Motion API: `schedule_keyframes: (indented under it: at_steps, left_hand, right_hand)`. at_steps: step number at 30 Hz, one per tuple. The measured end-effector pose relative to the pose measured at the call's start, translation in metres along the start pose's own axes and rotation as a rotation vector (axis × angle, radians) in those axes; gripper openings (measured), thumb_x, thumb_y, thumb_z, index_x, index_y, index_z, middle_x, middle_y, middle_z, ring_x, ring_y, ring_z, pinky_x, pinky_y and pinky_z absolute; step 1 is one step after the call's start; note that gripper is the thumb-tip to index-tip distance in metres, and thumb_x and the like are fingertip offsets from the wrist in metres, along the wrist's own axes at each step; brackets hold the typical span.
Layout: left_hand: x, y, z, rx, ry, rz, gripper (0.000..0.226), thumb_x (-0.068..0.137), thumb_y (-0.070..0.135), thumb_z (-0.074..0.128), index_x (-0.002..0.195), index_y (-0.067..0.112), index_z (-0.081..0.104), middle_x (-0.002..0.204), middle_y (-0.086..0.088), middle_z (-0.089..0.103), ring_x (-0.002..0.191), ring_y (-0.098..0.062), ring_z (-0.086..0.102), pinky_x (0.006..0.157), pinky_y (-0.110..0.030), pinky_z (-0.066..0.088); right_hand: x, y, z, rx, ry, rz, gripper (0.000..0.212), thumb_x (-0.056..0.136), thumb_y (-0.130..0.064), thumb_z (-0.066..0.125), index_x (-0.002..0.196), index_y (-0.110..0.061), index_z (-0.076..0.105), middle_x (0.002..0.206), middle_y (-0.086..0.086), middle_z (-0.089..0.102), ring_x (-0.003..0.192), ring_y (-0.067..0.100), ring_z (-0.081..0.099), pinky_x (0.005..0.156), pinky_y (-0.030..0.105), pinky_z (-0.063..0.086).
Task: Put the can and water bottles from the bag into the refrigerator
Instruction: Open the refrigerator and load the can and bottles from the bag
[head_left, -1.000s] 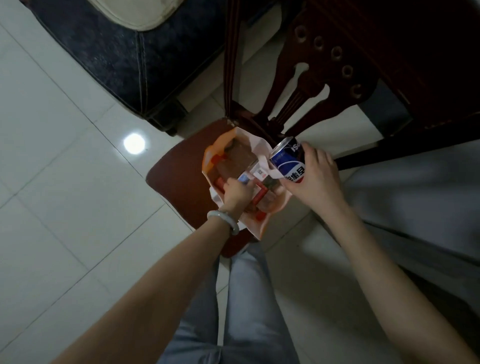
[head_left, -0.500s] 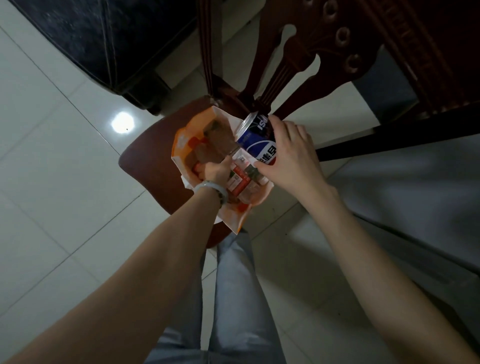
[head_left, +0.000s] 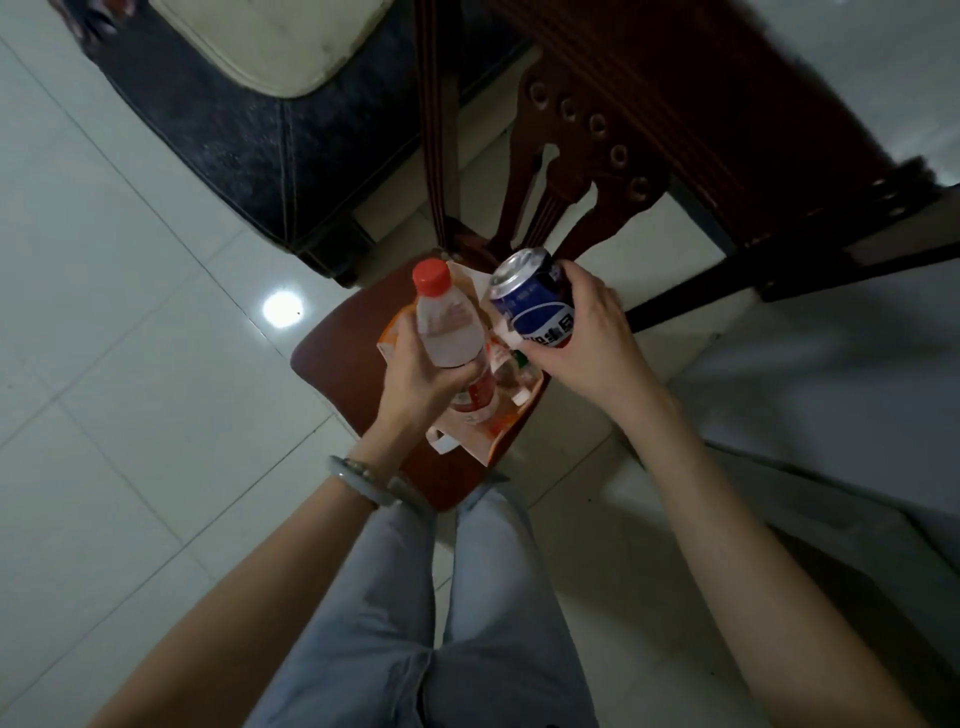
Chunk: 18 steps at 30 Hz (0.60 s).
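An orange and white bag (head_left: 488, 441) lies open on a dark wooden chair seat (head_left: 343, 358). Held above the bag is a clear water bottle (head_left: 449, 325) with a red cap, and my left hand (head_left: 415, 376) is wrapped around its lower half. My right hand (head_left: 582, 340) grips a blue can (head_left: 530, 299) just to the right of the bottle, over the bag's far side. Another bottle (head_left: 506, 376) with a red label still lies inside the bag, partly hidden. No refrigerator is in view.
The chair's carved back (head_left: 566, 171) rises behind the bag. A dark sofa with a cream cushion (head_left: 249, 119) stands at the upper left. A dark wooden table edge (head_left: 727, 130) runs across the upper right. My legs in grey trousers (head_left: 431, 613) stand on the white tiled floor.
My left hand was down inside the bag; it has now lifted a water bottle out. My right hand keeps hold of the can beside it.
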<state>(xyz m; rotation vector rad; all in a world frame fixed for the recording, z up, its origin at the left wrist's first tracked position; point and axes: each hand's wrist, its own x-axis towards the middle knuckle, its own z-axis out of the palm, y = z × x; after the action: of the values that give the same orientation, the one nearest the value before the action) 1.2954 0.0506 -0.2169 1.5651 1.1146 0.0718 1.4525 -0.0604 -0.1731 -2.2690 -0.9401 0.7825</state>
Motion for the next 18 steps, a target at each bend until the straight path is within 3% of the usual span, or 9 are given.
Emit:
schedule_keyframes:
  at_steps: [6, 10, 14, 18]
  left_hand:
    - [-0.037, 0.027, -0.039, 0.152, -0.116, 0.21, 0.069, 0.069, 0.028, 0.08, 0.119, 0.028, 0.033, 0.118, 0.004, 0.054, 0.106, -0.008, 0.054, 0.075, -0.015, 0.044]
    - [-0.063, 0.035, -0.064, 0.262, -0.169, 0.388, 0.068, 0.068, 0.026, 0.08, 0.118, 0.026, 0.034, 0.112, 0.007, 0.052, 0.102, -0.008, 0.056, 0.079, -0.02, 0.048]
    - [-0.087, 0.042, -0.083, 0.328, -0.251, 0.505, 0.071, 0.068, 0.028, 0.082, 0.122, 0.02, 0.036, 0.111, 0.007, 0.052, 0.099, -0.008, 0.056, 0.071, -0.015, 0.045]
    - [-0.114, 0.045, -0.092, 0.3, -0.385, 0.615, 0.074, 0.067, 0.034, 0.081, 0.126, 0.027, 0.035, 0.116, 0.01, 0.052, 0.103, -0.005, 0.056, 0.077, -0.02, 0.047]
  right_hand:
    - [-0.044, -0.027, -0.019, 0.069, 0.098, 0.014, 0.086, 0.069, -0.027, 0.079, 0.138, -0.013, 0.03, 0.135, 0.009, 0.045, 0.125, 0.022, 0.041, 0.096, 0.029, 0.04]
    - [-0.09, -0.047, -0.023, 0.096, 0.21, 0.045, 0.085, 0.068, -0.025, 0.079, 0.136, -0.012, 0.03, 0.135, 0.008, 0.046, 0.124, 0.02, 0.044, 0.093, 0.026, 0.04]
    - [-0.145, -0.067, -0.006, 0.124, 0.337, 0.117, 0.084, 0.067, -0.025, 0.081, 0.134, -0.013, 0.033, 0.132, 0.006, 0.049, 0.121, 0.02, 0.047, 0.091, 0.025, 0.041]
    - [-0.203, -0.087, 0.016, 0.161, 0.481, 0.209, 0.081, 0.067, -0.022, 0.081, 0.133, -0.013, 0.034, 0.132, 0.004, 0.049, 0.121, 0.018, 0.046, 0.091, 0.023, 0.038]
